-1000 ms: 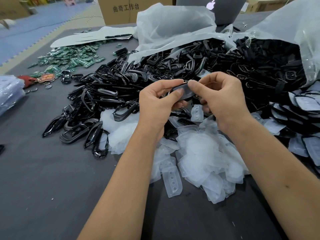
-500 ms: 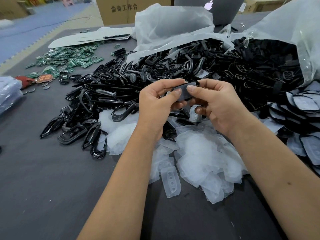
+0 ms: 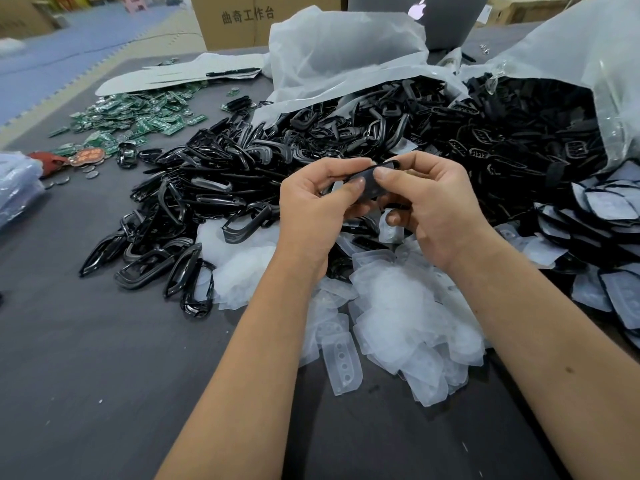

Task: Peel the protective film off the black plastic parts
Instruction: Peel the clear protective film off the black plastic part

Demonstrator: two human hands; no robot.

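Both hands hold one small black plastic part [image 3: 371, 184] above the table's middle. My left hand [image 3: 317, 206] grips its left end with thumb and curled fingers. My right hand [image 3: 429, 206] pinches its right side, thumb pressed on the face. A film on the part cannot be made out. Under the hands lies a heap of peeled clear films [image 3: 398, 313]. Black frame parts [image 3: 214, 199] are heaped to the left and behind. Black parts with film on them [image 3: 602, 216] lie at the right.
Two open plastic bags [image 3: 346, 53] spill black parts at the back. Green circuit boards [image 3: 138, 112] are scattered at the far left, near coin cells and a red item [image 3: 48, 161]. A laptop [image 3: 446, 19] and a cardboard box [image 3: 249, 19] stand behind. Dark grey table [image 3: 104, 375] in front.
Both hands have stayed together on the part and shifted slightly. The right thumb has slid further onto the part's face. The part now shows a little more between the fingers.
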